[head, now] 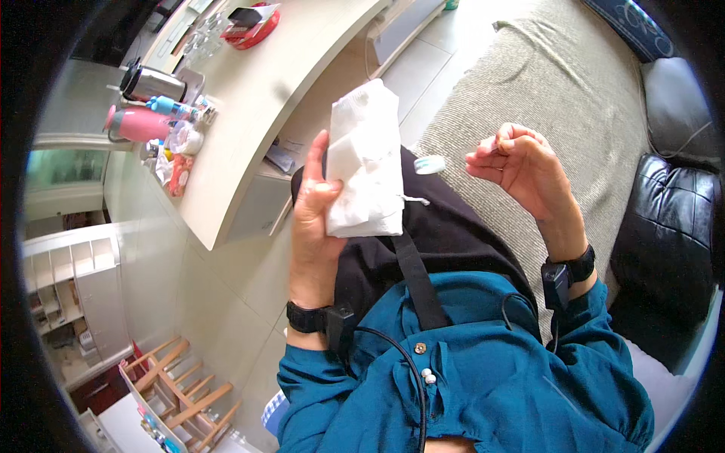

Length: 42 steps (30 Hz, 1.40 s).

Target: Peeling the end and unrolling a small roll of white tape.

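Note:
My left hand [317, 206] grips a flat white fabric-like pouch [365, 164] by its left side, thumb across the front. A short white cord [416, 200] sticks out from its lower right edge. To the right, a small white and pale-green ring-shaped roll [430, 165] appears over the edge of the couch cover, near my black-clothed lap; whether it rests there or hangs is unclear. My right hand [518, 164] is raised over the couch, apart from the pouch, with thumb and forefinger brought together. Whether something thin is pinched there cannot be made out.
A pale wooden counter [255, 113] runs along the left, bearing a pink jug [141, 123], a steel kettle [153, 83] and a red tray [252, 28]. The couch [510, 85] has a woven cover; a black leather cushion [668, 215] lies right. A wooden rack [181, 390] stands lower left.

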Each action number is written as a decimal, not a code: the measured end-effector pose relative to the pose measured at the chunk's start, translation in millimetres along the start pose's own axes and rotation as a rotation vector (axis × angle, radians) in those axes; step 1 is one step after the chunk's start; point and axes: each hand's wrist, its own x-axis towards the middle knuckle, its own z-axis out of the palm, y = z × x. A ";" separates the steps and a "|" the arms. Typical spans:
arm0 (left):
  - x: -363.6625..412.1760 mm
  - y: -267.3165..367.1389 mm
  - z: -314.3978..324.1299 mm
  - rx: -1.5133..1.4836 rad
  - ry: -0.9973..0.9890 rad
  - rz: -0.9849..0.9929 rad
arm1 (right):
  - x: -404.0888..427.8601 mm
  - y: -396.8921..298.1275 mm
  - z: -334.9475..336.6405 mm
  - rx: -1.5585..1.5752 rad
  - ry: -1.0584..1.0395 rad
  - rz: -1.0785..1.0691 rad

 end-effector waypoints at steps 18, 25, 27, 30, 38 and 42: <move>36.8 -50.5 -20.8 1.181 -0.189 0.047 | -14.7 1.4 -52.2 -0.090 0.195 -0.042; 45.9 -63.7 -26.0 1.392 -0.348 0.104 | -3.8 14.4 -56.8 -0.112 0.238 0.028; 45.8 -62.0 -18.5 1.444 -0.333 0.060 | -2.2 19.6 -60.2 -0.104 0.247 0.053; 49.8 -63.4 -25.7 1.552 -0.369 0.105 | -0.6 23.3 -53.6 -0.086 0.259 0.064; 56.7 -66.1 -31.2 1.449 -0.440 0.238 | 8.1 29.7 -44.9 -0.182 0.263 0.092; 57.3 -65.9 -30.9 1.441 -0.461 0.271 | 11.7 38.3 -40.1 -0.253 0.313 0.105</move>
